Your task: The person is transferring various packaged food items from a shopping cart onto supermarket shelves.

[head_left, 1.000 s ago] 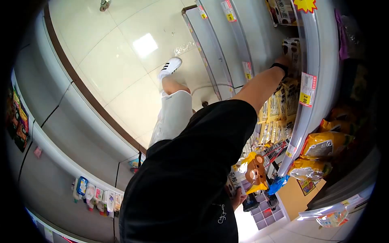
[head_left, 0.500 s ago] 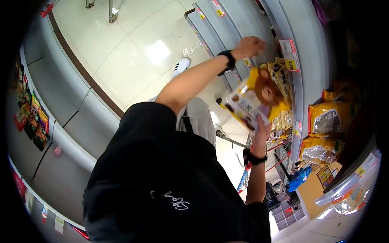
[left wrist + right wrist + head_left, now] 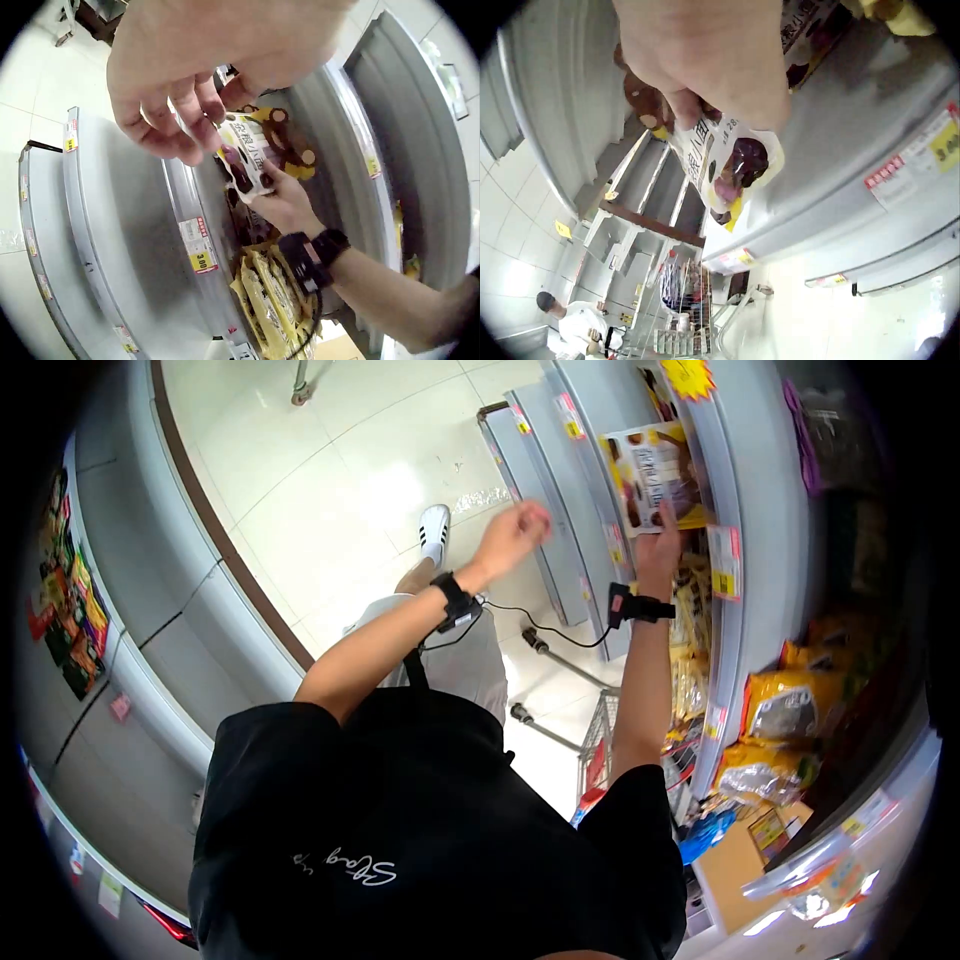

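My right hand (image 3: 657, 550) grips the lower edge of a white and yellow food bag (image 3: 640, 470) printed with dark beans and a brown cartoon bear. The bag is over a grey shelf, behind its front lip. In the right wrist view, the fingers (image 3: 682, 109) partly cover the bag. My left hand (image 3: 512, 540) hangs in the air left of the shelves, fingers loosely curled and holding nothing. Its fingers overlap the bag's edge in the left wrist view, though the head view has them apart. Yellow packs (image 3: 270, 300) lie along the shelf beside the bag.
Price tags (image 3: 724, 560) line the shelf lips. More yellow bags (image 3: 790, 705) sit on the shelf to the right. A wire shopping cart (image 3: 598, 740) stands below the right arm. A thin cable (image 3: 545, 635) runs between the wrists. A person (image 3: 581, 322) is in the distance.
My left hand has come out of the shelf and moved left. My right hand has carried the bear bag from beside my body up to the shelf.
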Demonstrator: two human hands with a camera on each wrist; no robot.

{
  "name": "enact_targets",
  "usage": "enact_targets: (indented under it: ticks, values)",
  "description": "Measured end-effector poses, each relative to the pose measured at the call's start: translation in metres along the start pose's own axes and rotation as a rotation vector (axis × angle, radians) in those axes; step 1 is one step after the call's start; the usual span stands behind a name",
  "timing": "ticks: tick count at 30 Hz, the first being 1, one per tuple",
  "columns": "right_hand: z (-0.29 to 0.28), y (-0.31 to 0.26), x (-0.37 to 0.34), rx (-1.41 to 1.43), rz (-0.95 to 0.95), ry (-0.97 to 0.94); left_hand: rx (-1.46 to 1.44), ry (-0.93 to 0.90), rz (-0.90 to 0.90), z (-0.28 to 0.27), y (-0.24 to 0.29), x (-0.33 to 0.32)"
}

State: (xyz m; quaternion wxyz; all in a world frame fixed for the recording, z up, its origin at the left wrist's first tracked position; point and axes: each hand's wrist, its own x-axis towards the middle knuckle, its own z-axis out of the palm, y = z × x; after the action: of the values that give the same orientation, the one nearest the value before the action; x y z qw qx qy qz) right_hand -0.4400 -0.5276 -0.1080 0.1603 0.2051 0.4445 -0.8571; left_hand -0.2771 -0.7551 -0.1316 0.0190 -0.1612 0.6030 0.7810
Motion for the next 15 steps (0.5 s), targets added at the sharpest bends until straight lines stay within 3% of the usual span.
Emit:
enact_targets:
  ticks: [1, 5, 8, 10, 12, 13, 15]
  values:
    - [-0.005, -0.007, 0.025, 0.019, 0.032, -0.033, 0.0, -0.024, -0.023, -0.002, 0.004, -0.005]
    - [0.025, -0.022, 0.086, -0.134, -0.232, 0.023, -0.027, -0.091, -0.061, -0.006, 0.029, -0.02]
    - [0.02, -0.046, 0.112, -1.694, -0.801, -0.073, -0.039, -0.076, -0.084, -0.014, 0.043, -0.024]
    - [0.025, -0.047, 0.128, -1.674, -0.871, -0.038, -0.079, -0.067, -0.101, -0.02, 0.045, -0.023]
    - [0.025, -0.052, 0.137, -1.911, -0.945, 0.048, -0.111, -0.033, -0.072, -0.028, 0.042, -0.018]
    - [0.024, -0.059, 0.146, -1.981, -0.785, 0.082, -0.104, -0.018, -0.076, -0.034, 0.041, -0.015]
    - [0.018, -0.057, 0.155, -1.995, -0.832, 0.147, -0.047, -0.007, -0.089, -0.049, 0.045, -0.008]
